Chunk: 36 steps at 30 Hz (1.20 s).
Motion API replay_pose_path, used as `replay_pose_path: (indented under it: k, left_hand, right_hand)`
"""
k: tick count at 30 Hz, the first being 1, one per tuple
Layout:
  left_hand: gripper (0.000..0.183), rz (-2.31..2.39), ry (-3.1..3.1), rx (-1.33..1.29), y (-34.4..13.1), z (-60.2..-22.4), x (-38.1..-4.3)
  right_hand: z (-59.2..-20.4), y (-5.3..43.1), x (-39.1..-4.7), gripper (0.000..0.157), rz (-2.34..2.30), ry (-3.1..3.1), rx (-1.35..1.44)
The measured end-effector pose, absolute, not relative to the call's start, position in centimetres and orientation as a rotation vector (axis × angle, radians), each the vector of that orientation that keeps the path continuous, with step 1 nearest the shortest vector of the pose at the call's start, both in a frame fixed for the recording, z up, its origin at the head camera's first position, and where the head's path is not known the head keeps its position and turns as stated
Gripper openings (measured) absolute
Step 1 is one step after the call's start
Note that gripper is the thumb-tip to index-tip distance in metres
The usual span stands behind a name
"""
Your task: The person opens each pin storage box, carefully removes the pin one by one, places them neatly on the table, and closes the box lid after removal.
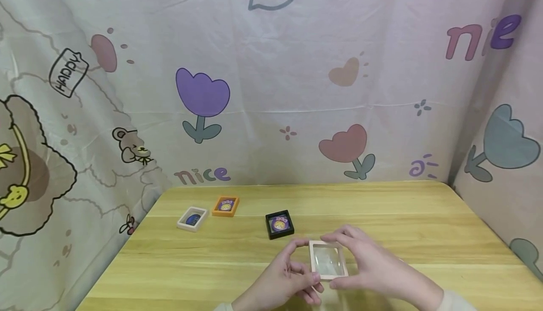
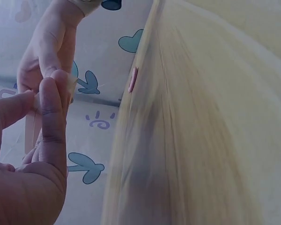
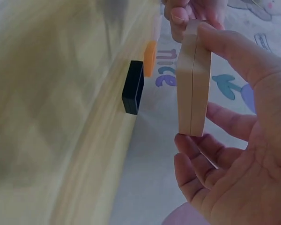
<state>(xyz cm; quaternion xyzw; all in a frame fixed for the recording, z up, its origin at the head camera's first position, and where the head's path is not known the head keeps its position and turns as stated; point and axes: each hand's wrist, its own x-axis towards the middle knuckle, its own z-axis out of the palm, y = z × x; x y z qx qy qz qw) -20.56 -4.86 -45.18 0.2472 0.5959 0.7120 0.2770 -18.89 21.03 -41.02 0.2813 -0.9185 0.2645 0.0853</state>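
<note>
A small pale pink display frame (image 1: 328,261) with a clear film window is held up above the table's near side. My left hand (image 1: 288,275) pinches its left edge between thumb and fingers. On the other side, my right hand (image 1: 369,259) grips it at the top and bottom corners. The right wrist view shows the frame (image 3: 193,89) edge-on, with a seam between its two closed halves. Nothing can be made out inside the window. In the left wrist view, fingers cover much of the frame.
On the wooden table (image 1: 403,216) lie a black frame (image 1: 280,224), an orange frame (image 1: 226,206) and a white frame (image 1: 193,219), each with a badge-like piece inside. A flat reddish disc (image 2: 133,79) lies near the right arm. Printed cloth (image 1: 271,89) hangs behind.
</note>
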Motion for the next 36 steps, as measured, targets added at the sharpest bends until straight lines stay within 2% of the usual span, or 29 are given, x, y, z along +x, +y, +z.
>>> replay_pose_path:
  k: [13,24,36]
  left_hand:
    - [0.066,1.879,1.651,0.610,-4.9,-45.3,-20.2]
    - [0.066,1.850,1.707,0.597,-5.0,-45.3,-20.5]
    - [0.057,1.818,1.719,0.596,-5.1,-45.3,-20.5]
  right_hand:
    - [-40.5,21.3,-19.8,0.071,0.673,-2.740,0.874]
    - [-40.5,23.9,-21.7,0.074,0.691,-2.804,0.768]
    - [-41.1,27.0,-23.5,0.077,0.715,-2.876,0.643]
